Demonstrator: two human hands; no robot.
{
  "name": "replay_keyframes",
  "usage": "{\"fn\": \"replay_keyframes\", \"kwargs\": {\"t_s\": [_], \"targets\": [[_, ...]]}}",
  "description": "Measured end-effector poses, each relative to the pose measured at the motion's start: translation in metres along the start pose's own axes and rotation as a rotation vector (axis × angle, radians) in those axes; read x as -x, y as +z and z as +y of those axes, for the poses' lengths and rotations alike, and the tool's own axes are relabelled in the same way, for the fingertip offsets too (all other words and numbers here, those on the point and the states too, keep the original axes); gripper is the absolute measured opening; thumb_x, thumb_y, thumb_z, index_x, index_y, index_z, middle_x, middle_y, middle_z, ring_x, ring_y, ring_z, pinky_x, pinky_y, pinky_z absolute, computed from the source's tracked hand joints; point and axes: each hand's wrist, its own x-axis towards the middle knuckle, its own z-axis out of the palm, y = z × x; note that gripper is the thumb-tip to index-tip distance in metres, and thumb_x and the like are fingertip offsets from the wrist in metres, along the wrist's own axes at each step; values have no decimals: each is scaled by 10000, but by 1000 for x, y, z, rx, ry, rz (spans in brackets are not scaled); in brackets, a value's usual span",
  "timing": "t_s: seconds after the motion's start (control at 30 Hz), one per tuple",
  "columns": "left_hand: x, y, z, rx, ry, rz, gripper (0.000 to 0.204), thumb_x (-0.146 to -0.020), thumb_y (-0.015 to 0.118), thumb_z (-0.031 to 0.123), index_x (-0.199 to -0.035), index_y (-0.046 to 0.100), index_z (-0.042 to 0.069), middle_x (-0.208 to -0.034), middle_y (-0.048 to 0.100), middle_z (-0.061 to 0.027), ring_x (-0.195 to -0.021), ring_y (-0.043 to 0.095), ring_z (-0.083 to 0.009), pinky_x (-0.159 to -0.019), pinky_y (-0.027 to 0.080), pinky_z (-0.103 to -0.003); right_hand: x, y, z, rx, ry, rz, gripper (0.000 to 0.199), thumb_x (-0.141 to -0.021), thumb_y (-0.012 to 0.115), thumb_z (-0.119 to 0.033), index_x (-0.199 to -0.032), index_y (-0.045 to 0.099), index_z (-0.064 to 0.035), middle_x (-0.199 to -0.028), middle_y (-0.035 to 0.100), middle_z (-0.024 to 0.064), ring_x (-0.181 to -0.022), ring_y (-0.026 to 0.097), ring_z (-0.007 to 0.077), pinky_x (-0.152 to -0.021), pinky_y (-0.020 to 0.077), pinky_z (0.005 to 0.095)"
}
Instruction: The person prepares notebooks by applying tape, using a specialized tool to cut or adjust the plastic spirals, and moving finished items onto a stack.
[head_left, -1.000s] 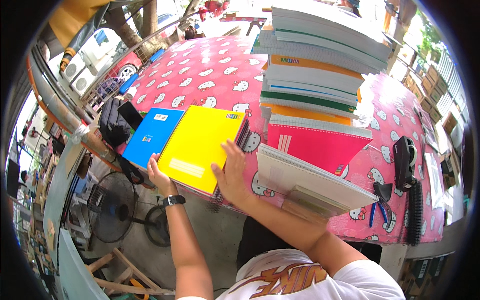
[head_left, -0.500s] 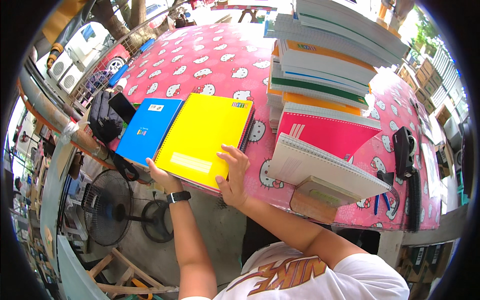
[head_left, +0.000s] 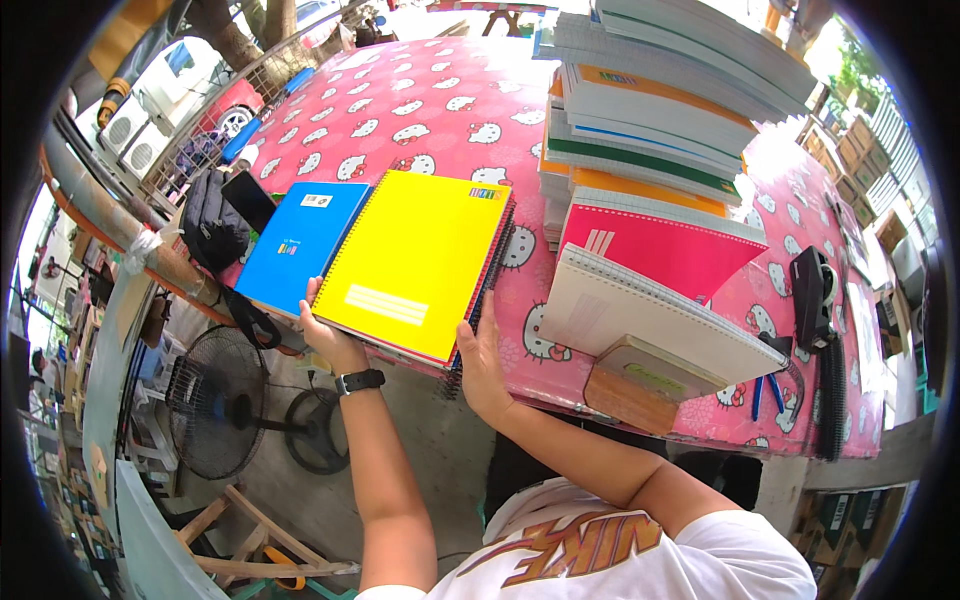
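A yellow spiral notebook (head_left: 418, 262) tops a small pile of notebooks at the near edge of a table with a pink patterned cloth (head_left: 420, 110). My left hand (head_left: 325, 335), a black watch on its wrist, grips the pile's near left corner. My right hand (head_left: 482, 360) holds the pile's near right corner, fingers against the spiral edges. A blue notebook (head_left: 300, 245) lies flat just left of the yellow one, partly under it.
A tall stack of notebooks (head_left: 660, 120) stands right of the pile, with a pink one (head_left: 660, 255) and a white spiral one (head_left: 650, 325) leaning out. A black bag (head_left: 210, 230) and a phone (head_left: 250, 200) lie left. A tape dispenser (head_left: 815, 285) and blue pliers (head_left: 768, 390) lie right. A floor fan (head_left: 215, 400) stands below.
The yellow-topped pile has been pulled toward the table's near edge. My right hand slid from the cover's top to the pile's near right corner; my left hand stays at the near left corner.
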Motion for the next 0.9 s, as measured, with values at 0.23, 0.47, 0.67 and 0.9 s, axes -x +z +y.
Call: {"fn": "replay_keyframes", "kwargs": {"t_s": [0.23,0.47,0.67,0.9], "targets": [[-2,-3,-4,-220,92,42,428,-983,298,308,-1130,530,-19,-1178,540,-168,-1054,560,-281,-918,466,-429,0,11,-5,102,45,-9,866,-947,320,-569,-1448,-43,36,-1518,13,242,-1410,-1,362,-1133,26,443],[6,1,-4,-615,348,104,410,-959,358,289,-1088,566,-40,-1129,563,-173,-1024,563,-278,-878,463,-386,-4,10,-3,125,57,-32,948,-914,333,-625,-1436,-72,54,-1504,-21,277,-1400,-17,396,-1123,26,486],[88,31,-13,-931,929,15,414,-977,319,337,-1053,588,32,-1186,553,-138,-1219,433,-277,-1056,229,-464,-39,-14,-3,60,-67,115,825,-938,358,-561,-1415,154,81,-1470,184,274,-1384,133,402,-1122,94,466],[105,20,-19,-1125,924,-339,400,-986,264,293,-808,572,112,-924,604,-67,-1044,535,-252,-1051,188,-450,-151,-27,2,83,-141,405,615,-960,413,-430,-1353,337,37,-1349,402,260,-1289,358,347,-1086,236,398]]}}
